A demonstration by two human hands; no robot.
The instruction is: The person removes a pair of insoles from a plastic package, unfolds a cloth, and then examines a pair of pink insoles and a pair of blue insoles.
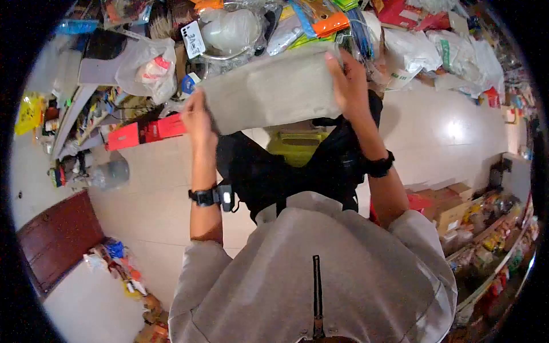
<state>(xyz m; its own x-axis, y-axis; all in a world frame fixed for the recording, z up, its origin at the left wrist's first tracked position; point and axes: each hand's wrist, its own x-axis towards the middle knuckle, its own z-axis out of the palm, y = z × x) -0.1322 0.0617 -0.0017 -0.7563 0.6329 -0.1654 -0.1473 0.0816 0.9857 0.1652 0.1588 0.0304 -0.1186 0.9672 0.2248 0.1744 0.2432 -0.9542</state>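
Observation:
A folded grey cloth (271, 88) is stretched between my two hands, in front of my knees. My left hand (198, 114) grips its left end with the fingers closed at the edge. At the upper right corner, my right hand (349, 83) pinches the other end, the thumb on top. Just beyond the cloth lies a clear plastic bag with white, rounded contents (231, 31), beside a white tag with handwriting (193, 39). Below the cloth, between my legs, a yellow-green plastic item (296, 146) shows in part.
Packaged goods are heaped along the far side, with white plastic bags (412, 51) at the right. A red strip (146, 132) and a clear container (111, 173) are at the left. Cardboard boxes (452, 212) and stocked shelves stand at the lower right.

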